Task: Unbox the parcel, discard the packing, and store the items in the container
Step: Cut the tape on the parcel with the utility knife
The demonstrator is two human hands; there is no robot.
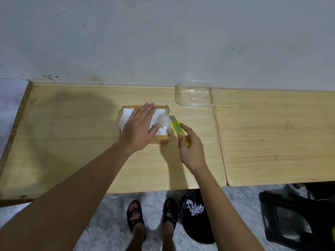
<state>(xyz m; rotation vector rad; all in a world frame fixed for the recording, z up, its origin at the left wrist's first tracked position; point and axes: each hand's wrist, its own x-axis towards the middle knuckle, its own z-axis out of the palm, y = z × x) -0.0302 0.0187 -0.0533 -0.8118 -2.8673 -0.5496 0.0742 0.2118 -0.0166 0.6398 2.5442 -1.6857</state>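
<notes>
Now slitting: right hand point(192, 151) fingers wrapped around lime-green plastic utility knife point(178, 129), blade at taped brown cardboard parcel point(145, 122)'s three-o'clock edge; left hand point(139, 131) fingers spread flat, pinning it mid-surface. Next: steady pull along tape. Clear plastic container point(193, 95) waiting at one o'clock.

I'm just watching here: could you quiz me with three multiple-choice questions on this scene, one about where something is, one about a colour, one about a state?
1. Where is the clear container?
A. on the floor
B. on the table by the wall
C. on the parcel

2. What colour is the knife handle?
A. red
B. black
C. yellow-green

3. What state is the parcel in?
A. closed and taped
B. open and emptied
C. in the bin

Answers: 1 B, it sits at the table's far edge. 2 C, the right hand grips a yellow-green cutter. 3 A, the left hand lies flat on its taped top.
</notes>
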